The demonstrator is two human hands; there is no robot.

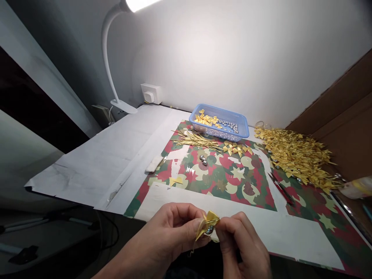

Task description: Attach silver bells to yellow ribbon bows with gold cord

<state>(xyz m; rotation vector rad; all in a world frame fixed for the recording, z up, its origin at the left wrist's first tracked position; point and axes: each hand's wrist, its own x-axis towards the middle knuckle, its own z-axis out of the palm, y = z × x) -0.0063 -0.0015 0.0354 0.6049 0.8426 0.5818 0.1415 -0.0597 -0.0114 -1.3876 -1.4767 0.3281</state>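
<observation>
Near the table's front edge, my left hand [181, 228] is closed, pinching a yellow ribbon bow [213, 216] between thumb and fingers. A shiny silver bell [209, 230] sits just under the bow, and a thin loose thread hangs below it. Across the bow runs a gold twist tie [214, 221]. My right hand [242, 242] is closed too, its thumb and forefinger pinched at the tie's right end. Those fingertips hide exactly what they grip. On the patterned mat ahead lie a few silver bells [204, 160] and a loose yellow bow [176, 181].
A blue basket [243, 131] holds yellow bows and silver bells. Before it lie gold twist ties [197, 140] and several bows [236, 148]. At right are a large heap of bows [296, 155] and scissors [281, 188]. A white lamp [108, 62] stands at back left.
</observation>
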